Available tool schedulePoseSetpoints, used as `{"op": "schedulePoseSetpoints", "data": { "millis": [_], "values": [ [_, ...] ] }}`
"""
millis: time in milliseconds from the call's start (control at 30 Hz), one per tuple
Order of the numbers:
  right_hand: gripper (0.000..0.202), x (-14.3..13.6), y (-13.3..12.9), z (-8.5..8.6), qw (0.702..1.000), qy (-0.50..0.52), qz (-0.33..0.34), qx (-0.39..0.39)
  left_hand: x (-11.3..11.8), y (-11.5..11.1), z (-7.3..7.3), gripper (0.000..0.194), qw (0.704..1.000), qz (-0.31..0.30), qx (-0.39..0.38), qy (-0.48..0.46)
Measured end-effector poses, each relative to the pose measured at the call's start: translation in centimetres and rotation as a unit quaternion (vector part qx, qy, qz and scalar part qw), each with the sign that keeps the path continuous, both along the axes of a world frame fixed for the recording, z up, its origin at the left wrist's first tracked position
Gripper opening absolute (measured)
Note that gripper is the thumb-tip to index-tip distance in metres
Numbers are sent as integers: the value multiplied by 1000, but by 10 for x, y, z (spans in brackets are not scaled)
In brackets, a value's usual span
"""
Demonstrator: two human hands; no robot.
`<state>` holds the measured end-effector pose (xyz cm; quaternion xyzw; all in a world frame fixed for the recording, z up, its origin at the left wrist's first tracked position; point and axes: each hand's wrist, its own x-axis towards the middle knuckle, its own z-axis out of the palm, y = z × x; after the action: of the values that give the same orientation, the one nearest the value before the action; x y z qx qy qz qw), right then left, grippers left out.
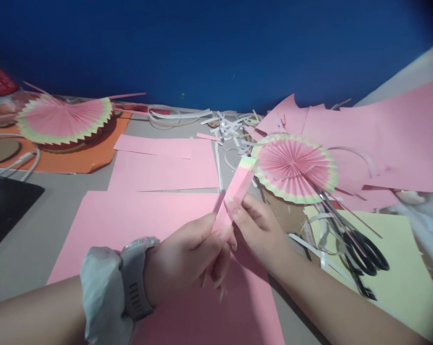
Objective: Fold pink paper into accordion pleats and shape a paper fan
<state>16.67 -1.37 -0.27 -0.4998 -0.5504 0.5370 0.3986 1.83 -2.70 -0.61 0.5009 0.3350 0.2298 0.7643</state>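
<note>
Strip (239, 184), folded pink paper, is mid-frame, held up over the big sheet (108, 235). Long axis runs diagonally, lower left to upper right; yellow-green end points up toward the upper right, low end sits in the fingers. Left hand (188, 247) pinches the low end, thumb on top; right hand (257, 225) pinches the strip's right side a bit higher, thumb on its face. Hands are close together, lower fingers partly hidden. Tip overlaps the rim of the round fan (291, 160) in view; can't tell if they touch. Big sheet's left edge slants down toward lower left, right edge passes under the right forearm toward bottom center-right. Most room is left of the hands: flat sheet, then grey table (54, 211) up to the black slab (10, 208) at the left edge. Right side is tight: scissors (363, 249) on yellow paper (392, 244). Above the tip, white scraps (233, 127) pile up against the blue wall (202, 52).
</note>
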Motion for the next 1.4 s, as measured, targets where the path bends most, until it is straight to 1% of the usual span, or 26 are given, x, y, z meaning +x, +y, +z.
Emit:
{"op": "schedulePoseSetpoints", "data": {
  "millis": [67,133,233,333,467,667,733,800,900,967,1000,1067,1167,1267,1400],
  "values": [
    [28,1,2,-1,1000,4,-24,2,0,0,0,36,1000,-1,25,15],
    [26,2,3,-2,999,22,-26,-9,1,0,0,41,999,-2,37,22],
    [28,3,3,-2,999,30,5,-25,2,-1,0,42,999,14,36,13],
    [30,2,2,0,1000,0,31,-5,3,-1,0,40,999,29,32,8],
    [29,1,2,3,999,-32,31,6,2,-1,1,40,999,11,49,5],
    [28,1,1,4,999,-22,40,3,-1,0,0,46,998,-16,51,18],
    [28,1,0,3,999,-21,41,1,0,0,-1,44,999,-14,46,13],
    [28,1,0,2,999,-19,30,8,1,-1,-1,40,999,-6,40,1],
    [28,2,1,0,999,-9,-22,35,2,-1,-2,33,999,6,43,-8],
    [29,3,1,-2,999,9,-43,31,2,-2,-2,33,999,9,43,-18],
    [30,3,1,-3,999,18,-37,18,3,-2,-2,33,999,14,39,-27],
    [32,4,1,-4,1000,25,-4,-3,3,-3,-3,33,998,26,28,-45],
    [31,4,1,-2,1000,-4,27,-6,3,-3,-4,29,997,45,22,-63],
    [30,3,2,0,999,-11,33,-9,2,-2,-4,30,997,33,35,-55],
    [29,3,3,1,999,1,50,-13,0,-1,-2,35,998,4,57,-28]
  ]
}}
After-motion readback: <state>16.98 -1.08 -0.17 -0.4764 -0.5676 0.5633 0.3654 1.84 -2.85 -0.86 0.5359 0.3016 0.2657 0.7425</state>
